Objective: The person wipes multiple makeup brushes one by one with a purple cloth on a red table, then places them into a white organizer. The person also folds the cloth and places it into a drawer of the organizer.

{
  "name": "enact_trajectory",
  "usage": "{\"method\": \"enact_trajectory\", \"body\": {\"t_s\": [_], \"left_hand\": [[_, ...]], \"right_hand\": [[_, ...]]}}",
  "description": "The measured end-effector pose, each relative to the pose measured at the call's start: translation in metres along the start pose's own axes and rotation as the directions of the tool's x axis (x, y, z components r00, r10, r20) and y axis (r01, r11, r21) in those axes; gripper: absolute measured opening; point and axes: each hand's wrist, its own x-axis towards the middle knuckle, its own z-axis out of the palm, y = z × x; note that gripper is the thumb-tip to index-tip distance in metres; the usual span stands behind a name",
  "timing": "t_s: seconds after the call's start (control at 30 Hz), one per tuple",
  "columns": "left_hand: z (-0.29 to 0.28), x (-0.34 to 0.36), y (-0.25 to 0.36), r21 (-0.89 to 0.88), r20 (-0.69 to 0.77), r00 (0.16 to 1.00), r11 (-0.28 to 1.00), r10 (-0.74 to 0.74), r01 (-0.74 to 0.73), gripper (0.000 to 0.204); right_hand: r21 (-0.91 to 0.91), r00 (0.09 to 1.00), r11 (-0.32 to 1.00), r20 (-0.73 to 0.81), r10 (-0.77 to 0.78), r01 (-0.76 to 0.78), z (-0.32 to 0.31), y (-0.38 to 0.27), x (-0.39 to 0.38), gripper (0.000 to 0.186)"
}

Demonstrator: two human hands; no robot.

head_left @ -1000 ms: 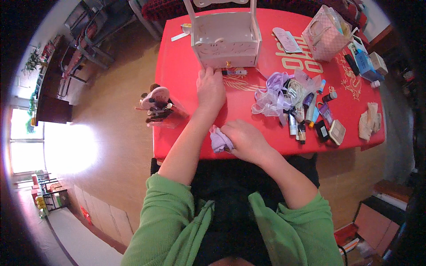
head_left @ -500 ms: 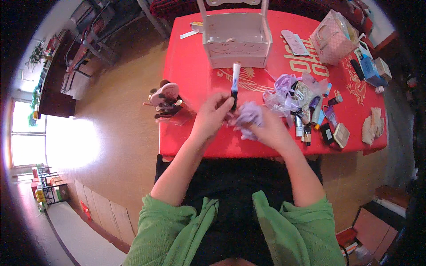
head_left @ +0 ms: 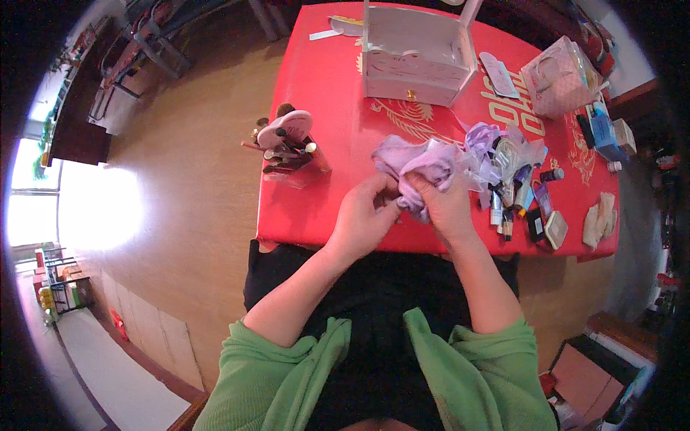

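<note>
Item: one purple cloth (head_left: 413, 159), bunched, held over the near half of the table (head_left: 309, 215), in front of the rack and just left of the ribbon.

Item: right hand (head_left: 451, 205), fingers gripping the cloth, thumb pressed into its folds.

Item: left hand (head_left: 363, 219), at the cloth's lower left edge, fingers curled, narrow gap to the thumb. We cannot tell whether they pinch the cloth or something under it.

Item: one clear holder (head_left: 317, 167) of brushes (head_left: 279, 169), at the table's left side, near the left hand; we count a pink disc (head_left: 285, 129) among the handles.

Item: one pale rack (head_left: 415, 72), upright beyond the cloth, its drawer fitted with a gold knob (head_left: 411, 95).

Item: purple ribbon (head_left: 481, 138), heaped right of the right hand, with tubes (head_left: 496, 208) and small bottles lying against and below it.

Item: one black case (head_left: 535, 225) and one beige case (head_left: 555, 230), side by side near the front edge.

Item: one beige rag (head_left: 599, 220), crumpled at the right corner.

Item: one checked bag (head_left: 557, 82), far right; we list a blue box (head_left: 604, 135) near it.
</note>
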Motion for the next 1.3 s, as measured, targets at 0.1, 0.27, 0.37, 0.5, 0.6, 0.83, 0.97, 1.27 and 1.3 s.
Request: {"method": "enact_trajectory", "body": {"t_s": [0.1,0.27,0.37,0.5,0.6,0.83,0.97,1.27,1.3], "left_hand": [[0.001,-0.005,0.008,0.06,0.01,0.996,0.995,-0.086,0.085,0.018],[-0.008,-0.003,0.01,-0.199,0.064,0.985,0.966,-0.158,0.168,0.02],[-0.018,-0.002,0.008,-0.328,0.101,0.979,0.923,-0.177,0.201,0.019],[-0.018,-0.004,0.008,-0.258,0.085,0.983,0.95,-0.16,0.177,0.02],[-0.009,-0.007,0.009,-0.082,0.057,0.993,0.991,-0.106,0.11,0.021],[-0.008,-0.004,0.005,-0.109,0.006,0.99,0.984,-0.139,0.139,0.02],[-0.013,-0.001,0.002,-0.188,0.015,0.994,0.976,-0.11,0.111,0.02],[-0.008,-0.006,0.005,-0.143,0.046,0.993,0.983,-0.108,0.114,0.016],[-0.01,-0.005,0.005,-0.284,0.064,0.989,0.947,-0.137,0.149,0.017]], "right_hand": [[0.104,0.995,0.991,-0.034,0.092,-0.088,-0.006,-0.011,0.013,0.03],[0.115,1.0,0.993,-0.022,0.01,-0.008,0.009,-0.011,0.006,0.03],[0.09,0.995,0.996,0.101,0.012,-0.021,0.018,-0.009,-0.002,0.029],[0.034,0.996,0.996,0.052,0.075,-0.077,0.015,-0.014,-0.003,0.029],[0.065,0.999,0.997,-0.022,0.043,-0.041,0.006,-0.016,0.008,0.029],[0.121,0.999,0.992,-0.014,0.043,-0.041,0.011,0.0,0.008,0.032],[0.052,0.995,0.999,0.094,-0.017,0.012,0.018,0.003,0.002,0.033],[0.484,0.947,0.864,-0.188,0.259,-0.14,-0.023,-0.014,0.033,0.039],[0.568,0.952,0.811,-0.143,0.269,-0.144,-0.023,-0.015,0.033,0.038]]}}
